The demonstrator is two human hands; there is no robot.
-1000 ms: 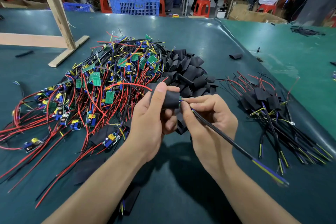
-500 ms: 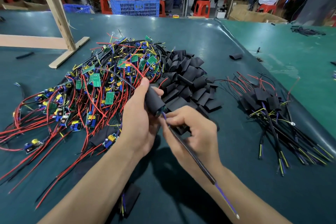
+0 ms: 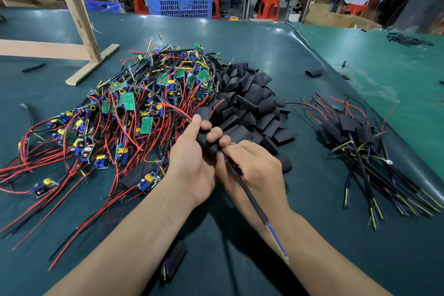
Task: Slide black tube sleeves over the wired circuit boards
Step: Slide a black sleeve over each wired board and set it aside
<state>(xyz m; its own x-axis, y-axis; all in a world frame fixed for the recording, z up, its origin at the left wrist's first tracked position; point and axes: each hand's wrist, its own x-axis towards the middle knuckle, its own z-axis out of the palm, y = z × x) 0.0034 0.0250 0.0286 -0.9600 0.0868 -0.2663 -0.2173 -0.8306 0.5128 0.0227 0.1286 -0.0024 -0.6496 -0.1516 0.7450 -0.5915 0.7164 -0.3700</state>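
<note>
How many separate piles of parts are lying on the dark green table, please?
3: wired circuit boards at left, empty black sleeves in the middle, sleeved boards at right. A few stray sleeves lie apart.

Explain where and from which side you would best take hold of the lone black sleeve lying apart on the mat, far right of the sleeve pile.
Pinch the lone sleeve across its flattened middle, coming from above. It lies flat on the mat, clear of the pile, with nothing crowding it.
</note>
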